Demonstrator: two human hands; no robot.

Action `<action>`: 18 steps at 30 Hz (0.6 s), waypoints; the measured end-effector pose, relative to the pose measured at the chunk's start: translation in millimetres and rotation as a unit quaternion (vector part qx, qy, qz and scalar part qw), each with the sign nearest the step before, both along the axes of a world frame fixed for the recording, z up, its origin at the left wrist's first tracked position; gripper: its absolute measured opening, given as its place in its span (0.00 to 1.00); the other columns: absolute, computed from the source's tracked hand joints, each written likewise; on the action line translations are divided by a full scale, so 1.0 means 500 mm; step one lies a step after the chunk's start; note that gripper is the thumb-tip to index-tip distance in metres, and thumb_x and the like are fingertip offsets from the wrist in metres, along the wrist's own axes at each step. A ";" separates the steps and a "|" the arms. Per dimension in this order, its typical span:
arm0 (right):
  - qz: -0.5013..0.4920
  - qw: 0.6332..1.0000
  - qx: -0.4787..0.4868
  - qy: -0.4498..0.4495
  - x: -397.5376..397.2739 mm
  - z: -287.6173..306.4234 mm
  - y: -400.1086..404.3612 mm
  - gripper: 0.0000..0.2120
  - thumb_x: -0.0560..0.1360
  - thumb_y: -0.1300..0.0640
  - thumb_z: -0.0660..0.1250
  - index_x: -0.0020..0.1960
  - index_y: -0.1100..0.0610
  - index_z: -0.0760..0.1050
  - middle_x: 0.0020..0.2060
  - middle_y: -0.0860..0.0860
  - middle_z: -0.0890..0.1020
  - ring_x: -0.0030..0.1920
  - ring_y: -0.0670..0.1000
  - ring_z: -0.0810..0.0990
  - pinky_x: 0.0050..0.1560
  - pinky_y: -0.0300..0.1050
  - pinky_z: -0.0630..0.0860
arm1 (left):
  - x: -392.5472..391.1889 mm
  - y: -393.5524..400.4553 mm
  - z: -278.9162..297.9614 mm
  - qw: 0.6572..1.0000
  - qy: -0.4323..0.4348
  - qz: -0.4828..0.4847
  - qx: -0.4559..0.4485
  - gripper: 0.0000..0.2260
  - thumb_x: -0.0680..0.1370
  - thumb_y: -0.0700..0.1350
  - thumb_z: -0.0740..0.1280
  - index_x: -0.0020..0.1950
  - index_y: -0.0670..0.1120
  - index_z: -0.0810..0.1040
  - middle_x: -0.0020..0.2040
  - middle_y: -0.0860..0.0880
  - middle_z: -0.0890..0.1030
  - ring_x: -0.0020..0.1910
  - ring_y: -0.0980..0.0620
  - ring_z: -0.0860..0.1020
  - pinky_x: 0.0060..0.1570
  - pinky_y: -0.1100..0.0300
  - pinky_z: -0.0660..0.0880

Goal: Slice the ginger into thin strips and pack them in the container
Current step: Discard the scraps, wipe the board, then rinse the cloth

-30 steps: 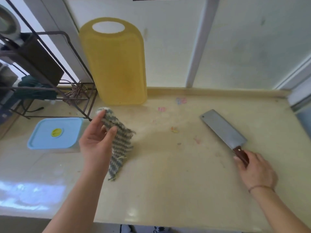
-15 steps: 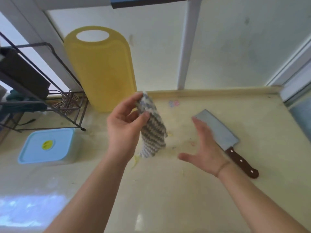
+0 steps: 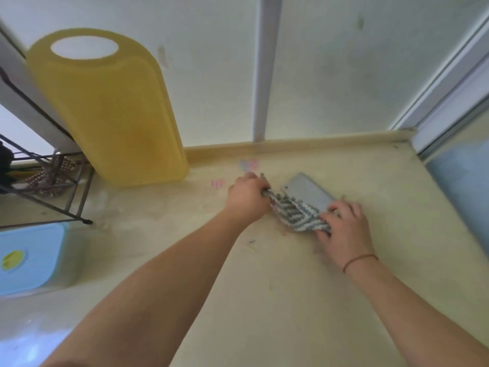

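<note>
The cream desk (image 3: 304, 300) carries everything, and places here are told from the cleaver. The yellow cutting board (image 3: 105, 112) stands upright against the wall, well to the left of the cleaver and farther back. The container (image 3: 31, 263), with its blue lid on, sits far left of the cleaver and nearer the person, at the frame's edge. A dark wire rack (image 3: 47, 181) stands behind the container. The cleaver (image 3: 308, 190) lies flat on the desk, its handle hidden. A grey and white striped cloth (image 3: 296, 215) lies over its near edge. The left hand (image 3: 247, 200) has its grip clamped on the cloth's left end. The right hand (image 3: 344, 229) pinches the cloth's right end, fingers curled. No ginger is in view.
</note>
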State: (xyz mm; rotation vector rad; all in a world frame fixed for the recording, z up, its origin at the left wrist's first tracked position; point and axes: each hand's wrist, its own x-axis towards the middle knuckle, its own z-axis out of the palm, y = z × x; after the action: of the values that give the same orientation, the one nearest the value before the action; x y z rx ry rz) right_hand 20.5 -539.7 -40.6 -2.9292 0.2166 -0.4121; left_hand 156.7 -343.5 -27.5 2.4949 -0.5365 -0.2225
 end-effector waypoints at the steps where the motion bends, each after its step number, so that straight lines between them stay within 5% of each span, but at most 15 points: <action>1: 0.015 0.999 -0.012 0.026 -0.010 -0.019 0.010 0.11 0.63 0.54 0.71 0.42 0.59 0.83 0.45 0.54 0.80 0.49 0.60 0.75 0.48 0.53 0.76 | -0.003 0.000 -0.018 0.998 -0.007 -0.018 0.053 0.13 0.77 0.45 0.66 0.61 0.50 0.82 0.62 0.47 0.76 0.62 0.44 0.72 0.62 0.52 0.69; 4: 0.027 0.997 -0.008 0.071 -0.020 -0.039 0.052 0.12 0.61 0.59 0.78 0.44 0.58 0.81 0.43 0.53 0.80 0.47 0.58 0.76 0.46 0.53 0.76 | -0.007 0.016 -0.034 0.991 -0.059 -0.051 0.106 0.14 0.79 0.46 0.64 0.63 0.50 0.82 0.62 0.48 0.75 0.63 0.44 0.69 0.62 0.51 0.61; 7: -0.001 0.996 0.026 0.081 -0.019 -0.045 0.103 0.14 0.66 0.64 0.75 0.51 0.60 0.79 0.45 0.55 0.79 0.48 0.59 0.77 0.49 0.54 0.78 | 0.002 0.060 -0.029 0.985 -0.082 -0.061 0.140 0.14 0.79 0.48 0.63 0.62 0.51 0.82 0.60 0.49 0.76 0.62 0.45 0.69 0.61 0.50 0.57; 11: 0.001 0.992 0.070 0.109 -0.024 -0.029 0.204 0.29 0.64 0.67 0.74 0.65 0.63 0.74 0.45 0.57 0.81 0.45 0.59 0.79 0.44 0.51 0.79 | -0.002 0.162 -0.024 0.982 -0.079 -0.064 0.161 0.15 0.79 0.47 0.64 0.63 0.52 0.82 0.60 0.49 0.75 0.63 0.44 0.68 0.60 0.50 0.57; 18: 0.119 0.979 0.046 0.157 -0.092 -0.026 0.468 0.27 0.52 0.57 0.81 0.50 0.62 0.83 0.34 0.53 0.82 0.31 0.53 0.79 0.27 0.42 0.75 | -0.106 0.432 -0.048 0.989 -0.119 -0.005 0.093 0.22 0.70 0.48 0.55 0.47 0.41 0.86 0.43 0.41 0.78 0.39 0.38 0.78 0.38 0.47 0.78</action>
State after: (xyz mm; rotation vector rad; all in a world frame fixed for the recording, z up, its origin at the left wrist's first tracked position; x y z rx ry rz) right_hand -25.4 -305.7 -53.6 -2.8657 -0.0736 0.0932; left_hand 103.6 -127.5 -51.3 2.7195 -0.6515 0.0237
